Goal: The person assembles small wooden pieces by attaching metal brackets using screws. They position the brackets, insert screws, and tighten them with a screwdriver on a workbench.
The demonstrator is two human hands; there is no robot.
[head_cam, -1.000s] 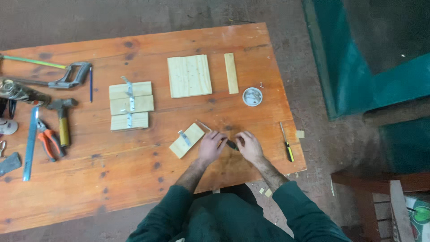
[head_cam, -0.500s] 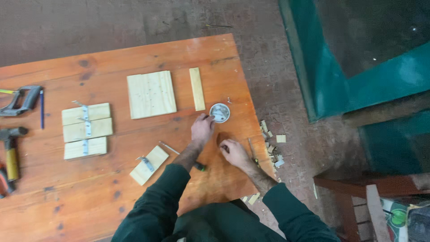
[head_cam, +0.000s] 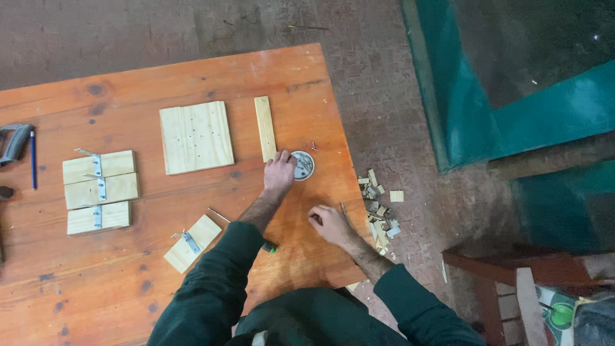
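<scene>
A person in dark green sleeves is leaning over an orange wooden bench [head_cam: 160, 77]. The right hand [head_cam: 328, 223], nearest, is resting with fingers curled shut, seemingly around nothing. Farther out, the left hand [head_cam: 280, 173] is reaching with spread, open fingers to a small round metal tin [head_cam: 303, 164] of screws, touching its rim. The tin is likely light, rigid, slippery and easily spilled; gripping across the rim looks safest. Just beyond the fingertips, a narrow wood strip [head_cam: 265, 128] is lying.
</scene>
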